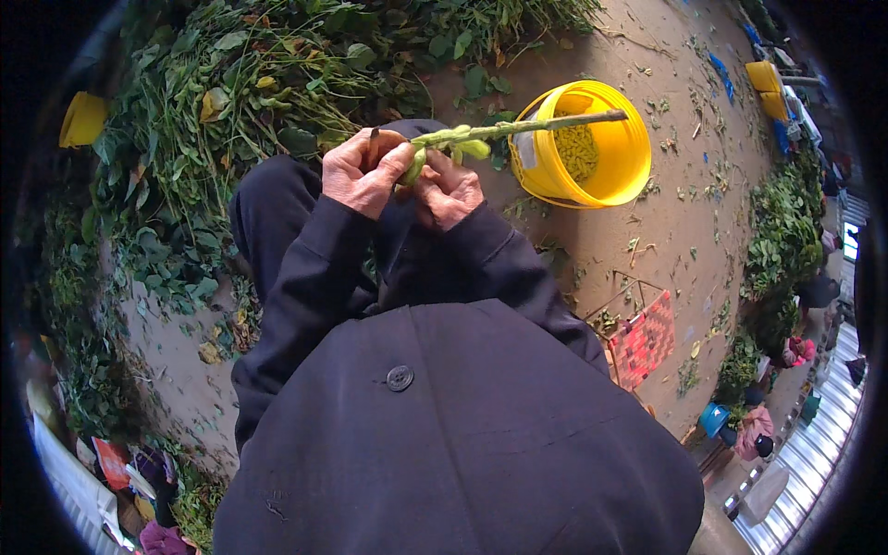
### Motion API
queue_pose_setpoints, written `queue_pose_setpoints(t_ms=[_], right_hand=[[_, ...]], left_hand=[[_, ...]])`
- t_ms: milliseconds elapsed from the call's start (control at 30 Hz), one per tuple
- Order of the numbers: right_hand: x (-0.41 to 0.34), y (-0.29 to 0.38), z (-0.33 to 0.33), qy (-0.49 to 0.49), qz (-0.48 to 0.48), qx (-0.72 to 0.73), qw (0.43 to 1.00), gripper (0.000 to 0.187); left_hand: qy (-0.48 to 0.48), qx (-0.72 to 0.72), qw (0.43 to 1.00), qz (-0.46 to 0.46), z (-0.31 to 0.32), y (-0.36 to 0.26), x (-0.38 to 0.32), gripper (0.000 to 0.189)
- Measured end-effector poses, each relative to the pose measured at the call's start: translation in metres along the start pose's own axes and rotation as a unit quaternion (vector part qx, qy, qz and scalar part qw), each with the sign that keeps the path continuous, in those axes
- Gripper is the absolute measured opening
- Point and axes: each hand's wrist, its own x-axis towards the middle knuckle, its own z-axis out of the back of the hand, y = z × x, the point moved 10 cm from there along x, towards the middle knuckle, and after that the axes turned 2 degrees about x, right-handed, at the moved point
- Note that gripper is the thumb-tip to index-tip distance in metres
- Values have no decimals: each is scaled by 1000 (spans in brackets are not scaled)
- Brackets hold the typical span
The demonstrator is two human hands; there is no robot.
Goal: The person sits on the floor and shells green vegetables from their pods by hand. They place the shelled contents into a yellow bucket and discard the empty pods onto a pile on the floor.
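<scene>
A thick green plant stem (513, 127) with plump green pods (474, 148) on it lies across my two hands, its cut brown end pointing right. My left hand (366, 172) is shut on the stem's left end, thumb and fingers pinched together. Just below the stem, my right hand (447, 190) has its fingers curled at the pods; the fingertips are partly hidden, so its hold is unclear. To the right stands a yellow bucket (630, 156), tilted in view, with loose green pods (576, 149) at its bottom. The stem's far end passes over the bucket's mouth.
A large heap of leafy pod plants (277, 83) spreads in front and to the left. Stem and leaf scraps litter the concrete floor (680, 229). A red woven seat (644, 341) is near my right side. Other people (755, 431) sit by more plant heaps (784, 236) at far right.
</scene>
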Motion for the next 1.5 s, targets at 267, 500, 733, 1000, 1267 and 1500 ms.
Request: queue_pose_setpoints(t_ms=[267, 500, 733, 1000, 1267, 1500], right_hand=[[2, -3, 7, -98, -41, 190, 976, 15], [4, -8, 3, -98, -71, 229, 966, 15], [1, -7, 12, -43, -115, 145, 982, 9], [5, -2, 15, -35, -78, 150, 985, 10], [6, 18, 21, -52, -14, -37, 998, 11], [1, 9, 26, -61, -51, 7, 997, 14]], left_hand=[[37, 33, 998, -44, -7, -20, -12, 18], [11, 74, 996, -47, -2, -17, -21, 11], [-13, 263, 947, -185, -8, -38, -31, 12], [-3, 243, 954, -174, -13, -40, -30, 20], [59, 423, 889, -165, -22, -31, -28, 33], [63, 422, 877, -222, -28, -35, -36, 24]])
